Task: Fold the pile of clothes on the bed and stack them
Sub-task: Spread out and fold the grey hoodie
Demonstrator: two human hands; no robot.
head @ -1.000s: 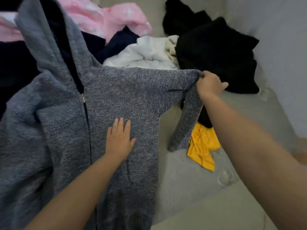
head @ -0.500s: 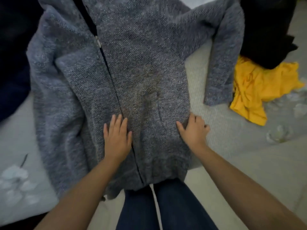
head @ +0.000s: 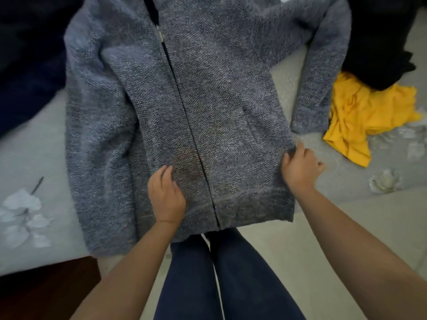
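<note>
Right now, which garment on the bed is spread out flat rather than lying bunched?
The grey zip hoodie, laid front up under both hands. The yellow garment and the black clothes beside it lie crumpled.

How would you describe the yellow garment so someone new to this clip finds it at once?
Start at the grey zip hoodie spread on the bed, then follow its sleeve on the image's right down to the cuff. Just beyond lies the crumpled yellow garment, partly under a black heap: the only bright colour among grey and dark clothes.
</note>
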